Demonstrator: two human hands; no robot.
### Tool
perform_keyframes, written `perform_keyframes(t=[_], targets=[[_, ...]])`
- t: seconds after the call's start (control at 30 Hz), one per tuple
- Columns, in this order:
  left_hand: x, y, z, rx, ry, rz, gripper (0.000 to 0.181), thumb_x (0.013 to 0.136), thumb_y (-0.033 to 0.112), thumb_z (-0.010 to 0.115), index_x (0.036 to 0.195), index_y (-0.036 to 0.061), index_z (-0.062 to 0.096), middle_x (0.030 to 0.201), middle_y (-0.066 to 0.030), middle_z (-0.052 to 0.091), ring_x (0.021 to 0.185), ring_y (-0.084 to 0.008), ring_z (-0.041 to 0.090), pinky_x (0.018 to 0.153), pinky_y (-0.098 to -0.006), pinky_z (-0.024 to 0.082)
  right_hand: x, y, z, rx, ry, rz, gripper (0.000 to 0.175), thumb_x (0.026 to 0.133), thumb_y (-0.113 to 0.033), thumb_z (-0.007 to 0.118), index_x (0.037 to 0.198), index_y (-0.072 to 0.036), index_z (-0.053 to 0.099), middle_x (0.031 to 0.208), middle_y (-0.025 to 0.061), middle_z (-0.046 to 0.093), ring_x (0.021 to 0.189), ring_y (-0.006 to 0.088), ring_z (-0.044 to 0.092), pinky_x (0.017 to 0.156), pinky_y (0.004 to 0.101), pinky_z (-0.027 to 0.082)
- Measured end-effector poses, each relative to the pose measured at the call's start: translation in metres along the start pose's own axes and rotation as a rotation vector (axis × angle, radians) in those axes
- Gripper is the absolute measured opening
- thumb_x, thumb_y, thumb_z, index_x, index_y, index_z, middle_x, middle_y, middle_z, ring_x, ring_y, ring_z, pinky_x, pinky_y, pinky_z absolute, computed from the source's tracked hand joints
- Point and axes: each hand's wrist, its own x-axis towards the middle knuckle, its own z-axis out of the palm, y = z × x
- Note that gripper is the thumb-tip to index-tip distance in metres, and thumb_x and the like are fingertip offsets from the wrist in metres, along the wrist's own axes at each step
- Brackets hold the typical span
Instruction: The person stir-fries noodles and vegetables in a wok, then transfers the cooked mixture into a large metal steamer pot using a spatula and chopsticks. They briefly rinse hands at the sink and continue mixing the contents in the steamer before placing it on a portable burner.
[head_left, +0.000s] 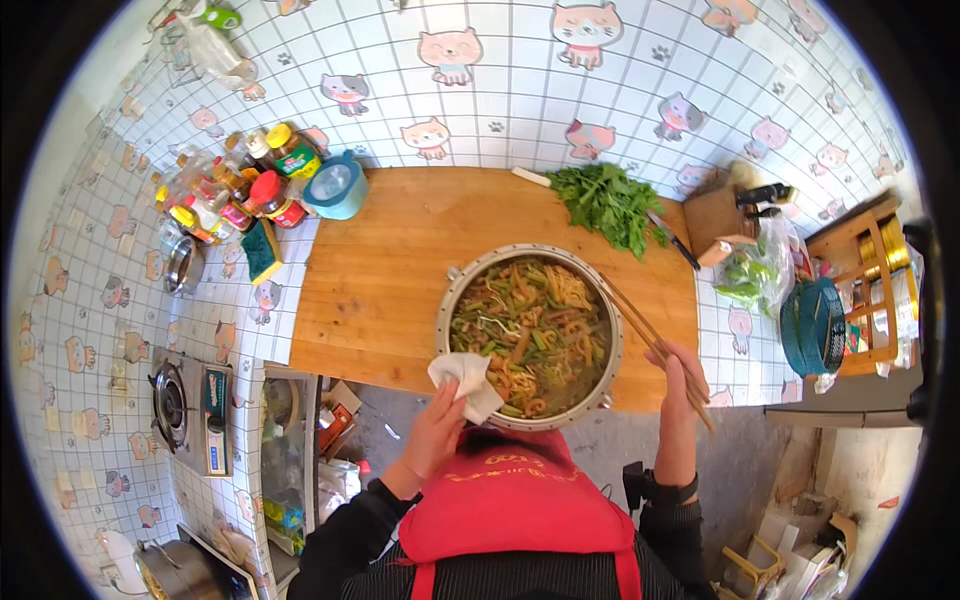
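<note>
A round metal pan (444, 322) with a studded rim stands at the front edge of the wooden board. It holds cooked noodles mixed with green vegetable pieces and browned strips (534, 330). My left hand (437, 427) grips a folded white paper towel or cloth (466, 384) against the pan's front-left rim. To the right of the pan, my right hand (681, 379) holds a pair of long wooden chopsticks (631, 315). Their far tips reach the pan's right rim. Whether the tips touch the rim, I cannot tell.
Leafy greens (609, 201) and a knife (675, 241) lie at the back right of the wooden board (367, 300), near a knife block (712, 217). Sauce jars (276, 196), a blue lidded container (337, 187) and a sponge (260, 251) stand left. A gas stove (174, 405) is further left.
</note>
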Motion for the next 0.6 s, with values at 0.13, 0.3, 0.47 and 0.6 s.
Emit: perform_keyframes(t=[0.13,0.3,0.47,0.6], targets=[[-0.011,0.022,0.021,0.133,-0.036,0.413,0.024,0.075,0.003,0.059,0.099,0.0001,0.06,0.124,-0.0146,0.053,0.115,-0.0327,0.051,0.095,-0.038,0.044,0.003,0.005,-0.016,-0.003,-0.017,-0.001,0.022,0.091,-0.006,0.049,0.107,0.006,0.056,0.098,0.0159,0.063,0.087,0.0253,0.064,0.082,0.0342,0.049],[0.031,0.075,0.03,0.05,-0.25,0.634,0.024,0.074,0.009,0.059,0.095,-0.0011,0.059,0.114,-0.0147,0.056,0.106,-0.0298,0.055,0.088,-0.0353,0.048,-0.003,0.006,-0.048,0.078,0.033,-0.022,0.021,0.09,-0.004,0.049,0.107,0.005,0.056,0.098,0.0154,0.063,0.086,0.0254,0.065,0.081,0.0328,0.049],[0.101,0.134,0.071,0.023,-0.483,0.836,0.015,0.074,0.011,0.054,0.08,-0.0019,0.057,0.098,-0.014,0.054,0.086,-0.0274,0.055,0.074,-0.0345,0.049,-0.011,0.009,-0.087,0.072,0.139,-0.05,0.021,0.09,-0.005,0.049,0.108,0.006,0.056,0.099,0.0155,0.062,0.086,0.0241,0.064,0.081,0.0325,0.05],[0.159,0.147,0.119,0.419,-0.565,0.966,0.029,0.074,0.017,0.055,0.095,-0.0022,0.059,0.102,-0.0149,0.055,0.104,-0.0256,0.049,0.089,-0.0357,0.04,-0.019,0.019,-0.113,0.083,0.243,-0.023,0.022,0.091,-0.006,0.047,0.108,0.006,0.055,0.1,0.0158,0.062,0.085,0.0235,0.064,0.081,0.0324,0.05]])
